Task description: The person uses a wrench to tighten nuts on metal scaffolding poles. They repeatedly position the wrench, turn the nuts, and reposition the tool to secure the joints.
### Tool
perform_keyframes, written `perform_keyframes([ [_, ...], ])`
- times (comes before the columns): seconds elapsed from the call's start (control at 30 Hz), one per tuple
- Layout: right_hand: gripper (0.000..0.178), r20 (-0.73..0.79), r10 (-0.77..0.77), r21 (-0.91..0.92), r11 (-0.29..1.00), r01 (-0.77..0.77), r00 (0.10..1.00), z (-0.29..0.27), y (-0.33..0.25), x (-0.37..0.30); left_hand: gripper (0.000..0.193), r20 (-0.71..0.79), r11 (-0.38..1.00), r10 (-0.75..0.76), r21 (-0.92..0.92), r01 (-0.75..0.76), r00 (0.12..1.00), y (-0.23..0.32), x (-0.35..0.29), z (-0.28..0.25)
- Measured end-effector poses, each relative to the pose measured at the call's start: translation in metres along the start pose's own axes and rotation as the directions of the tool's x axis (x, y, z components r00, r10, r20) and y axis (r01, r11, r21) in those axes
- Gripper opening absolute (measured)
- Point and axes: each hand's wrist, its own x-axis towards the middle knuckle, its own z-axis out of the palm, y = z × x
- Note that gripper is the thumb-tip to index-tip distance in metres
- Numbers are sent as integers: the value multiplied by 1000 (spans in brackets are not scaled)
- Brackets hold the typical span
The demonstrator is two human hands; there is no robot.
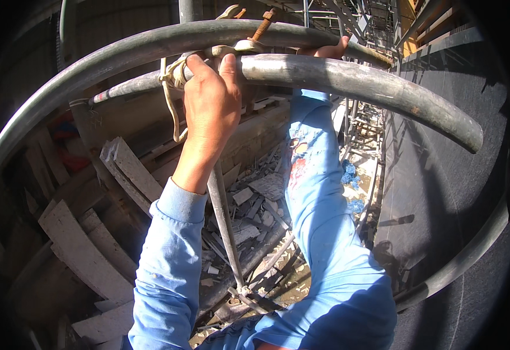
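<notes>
While rubble (255, 204) lies below, scaffold tubes (336, 73) cross overhead.

Right hand (325, 51) mostly hidden behind steel tube (348, 79), only fingertips showing; grip unclear; rubble (255, 216) far below too small to identify.

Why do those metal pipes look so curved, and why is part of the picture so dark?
In the head view, the fisheye lens bends the straight grey steel scaffold tube toward the rim. Hard sun lights the left hand, which grips that tube, and the light blue sleeves. The stacked grey wooden planks at left sit in deep shadow, and the corners go black. The right hand is mostly hidden behind the tube.
</notes>
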Motion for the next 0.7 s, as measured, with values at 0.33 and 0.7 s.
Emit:
perform_keyframes([
  [0.33,51,3,-71,-92,993,71,997,25,-54,37,38,108,960,-275,-22,279,955,-23,74,-5],
  [0.7,44,68,-160,-148,975,168,985,28,-121,53,66,540,922,19,315,-223,841,41,170,29],
])
